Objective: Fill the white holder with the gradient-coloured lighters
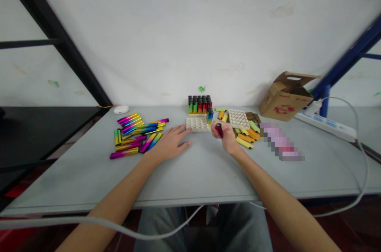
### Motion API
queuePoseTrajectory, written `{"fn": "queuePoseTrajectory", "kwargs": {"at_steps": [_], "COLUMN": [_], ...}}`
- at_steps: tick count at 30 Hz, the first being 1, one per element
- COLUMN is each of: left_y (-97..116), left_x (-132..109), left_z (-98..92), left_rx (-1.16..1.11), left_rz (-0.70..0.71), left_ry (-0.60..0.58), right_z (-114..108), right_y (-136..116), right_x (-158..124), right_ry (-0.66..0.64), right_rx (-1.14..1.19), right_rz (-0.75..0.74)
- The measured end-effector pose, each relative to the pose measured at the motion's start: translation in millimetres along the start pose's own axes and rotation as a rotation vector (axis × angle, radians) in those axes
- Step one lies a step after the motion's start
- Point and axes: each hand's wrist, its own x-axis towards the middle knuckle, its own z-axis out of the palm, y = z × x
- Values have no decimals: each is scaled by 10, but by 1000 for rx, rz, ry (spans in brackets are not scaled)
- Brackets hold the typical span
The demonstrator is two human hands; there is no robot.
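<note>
A grey table (193,172) carries everything. A cardboard box (282,99) sits well to the right of the white tray (198,124), and a heap of rainbow lighters (135,137) lies to the tray's left. The left hand (171,143) rests flat just left of the tray, grip apart (fingers spread). Just right of the tray, the right hand (228,137) has its grip clamped on a dark red lighter (219,129).

Left grip (171,143) flat, palm down, splayed wide — right grip (226,135) curled tight, wrist low.
</note>
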Motion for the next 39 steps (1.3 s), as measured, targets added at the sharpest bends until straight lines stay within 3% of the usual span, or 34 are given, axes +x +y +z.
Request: {"fn": "queuePoseTrajectory", "kwargs": {"at_steps": [19,32,35,39], "left_y": [4,4,19,27], "left_x": [5,3,2,2], "left_z": [2,7,-17,-33], "left_rx": [10,10,10,7], "left_rz": [-13,-1,-7,-13], "left_ry": [-14,1,-9,-23], "right_z": [-18,-16,-4,-19], "right_y": [86,113,129,147], "right_x": [-9,-23,18,140], "right_ry": [-77,-76,-31,83], "right_rx": [-22,18,84,237], "right_rz": [-164,-169,-106,118]}}
